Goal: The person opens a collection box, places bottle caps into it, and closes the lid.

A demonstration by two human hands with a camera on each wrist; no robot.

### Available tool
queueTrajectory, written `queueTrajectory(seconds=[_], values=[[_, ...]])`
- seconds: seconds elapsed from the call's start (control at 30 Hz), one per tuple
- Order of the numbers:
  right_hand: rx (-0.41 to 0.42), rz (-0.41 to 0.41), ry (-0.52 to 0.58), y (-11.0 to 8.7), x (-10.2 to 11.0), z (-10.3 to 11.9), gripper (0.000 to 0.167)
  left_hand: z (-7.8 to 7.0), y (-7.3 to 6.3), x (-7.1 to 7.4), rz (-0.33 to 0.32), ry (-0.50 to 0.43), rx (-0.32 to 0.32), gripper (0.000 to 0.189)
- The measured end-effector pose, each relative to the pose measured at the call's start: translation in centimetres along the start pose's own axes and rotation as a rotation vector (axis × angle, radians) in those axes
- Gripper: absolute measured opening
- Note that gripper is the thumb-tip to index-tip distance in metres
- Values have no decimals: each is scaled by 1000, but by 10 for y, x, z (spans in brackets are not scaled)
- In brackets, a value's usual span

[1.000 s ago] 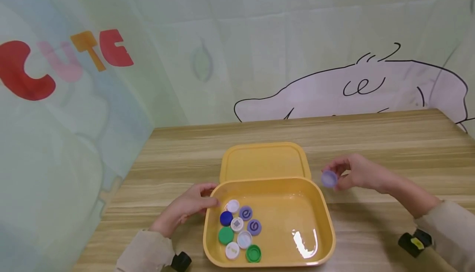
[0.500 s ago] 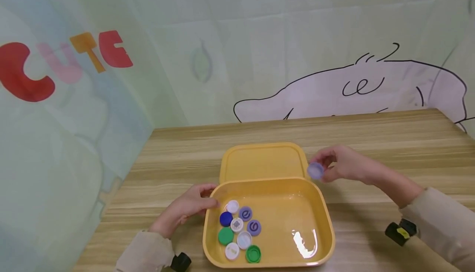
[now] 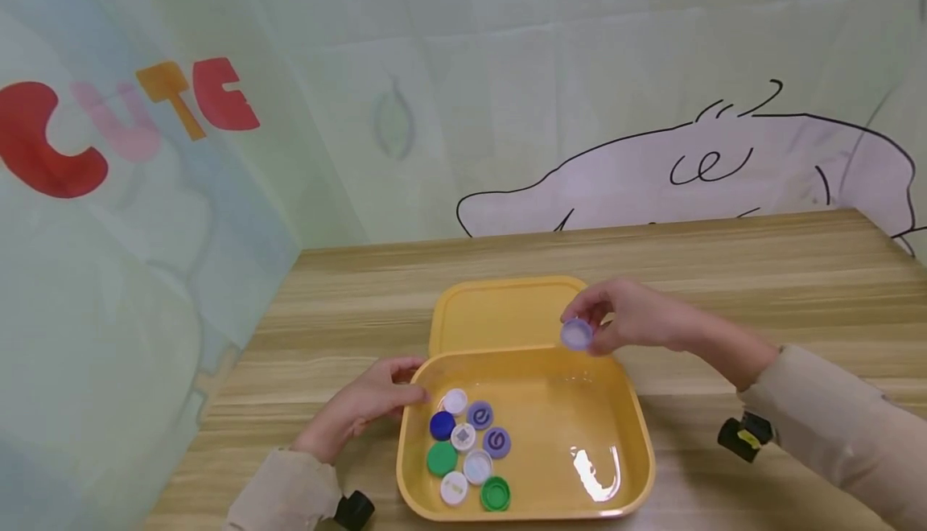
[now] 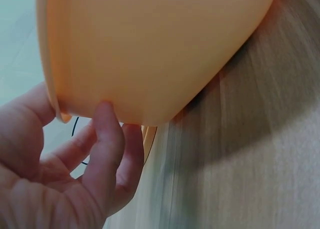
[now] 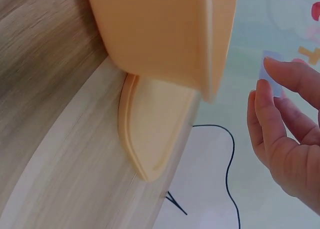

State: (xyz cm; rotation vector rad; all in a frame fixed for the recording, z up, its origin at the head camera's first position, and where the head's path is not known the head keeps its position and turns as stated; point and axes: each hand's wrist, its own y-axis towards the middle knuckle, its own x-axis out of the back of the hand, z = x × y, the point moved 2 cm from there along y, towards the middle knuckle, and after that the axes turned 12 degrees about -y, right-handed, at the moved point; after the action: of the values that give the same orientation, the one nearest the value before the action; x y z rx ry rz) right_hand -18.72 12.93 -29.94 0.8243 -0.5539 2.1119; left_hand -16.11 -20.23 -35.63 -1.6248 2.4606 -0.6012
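Observation:
My right hand (image 3: 637, 318) pinches a pale purple bottle cap (image 3: 577, 335) between thumb and fingers, above the far right rim of a yellow plastic box (image 3: 644, 450). In the right wrist view the cap (image 5: 270, 74) shows edge-on between the fingertips. My left hand (image 3: 369, 401) holds the box's far left corner, thumb over the rim and fingers against the outer wall, as the left wrist view shows. Inside the box, several caps lie grouped on the left: white ones (image 3: 454, 488), a dark blue one (image 3: 442, 425), green ones (image 3: 496, 494) and two purple ones (image 3: 496, 442).
A yellow lid (image 3: 507, 314) lies flat on the wooden table (image 3: 348, 298) behind the box, its near edge hidden by the box. A printed cloth (image 3: 348, 113) hangs along the back and left of the table.
The right hand has moved left with the purple cap, from beside the box to over its far rim. The left hand and the caps in the box stay in place.

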Motion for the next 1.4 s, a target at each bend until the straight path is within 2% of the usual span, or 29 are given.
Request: queueTrajectory(seconds=[0.23,0.33,0.7,0.97,1.2,1.4], values=[[114,28,-18,13,-9,15,31,0,1,-1,-7,1,3,53],[138,45,-30,18,-12,20,30,0,1,-1,-8,2,-2,52],[170,170,-54,29,-26,36,31,2,1,1,6,-8,-2,50],[227,277,-77,38,-47,45,31,3,1,1,2,-17,-5,52],[297,328,-96,45,-59,54,34,2,2,2,10,-16,-8,52],[301,408,-82,47,-69,60,35,2,2,2,22,-17,-17,51]])
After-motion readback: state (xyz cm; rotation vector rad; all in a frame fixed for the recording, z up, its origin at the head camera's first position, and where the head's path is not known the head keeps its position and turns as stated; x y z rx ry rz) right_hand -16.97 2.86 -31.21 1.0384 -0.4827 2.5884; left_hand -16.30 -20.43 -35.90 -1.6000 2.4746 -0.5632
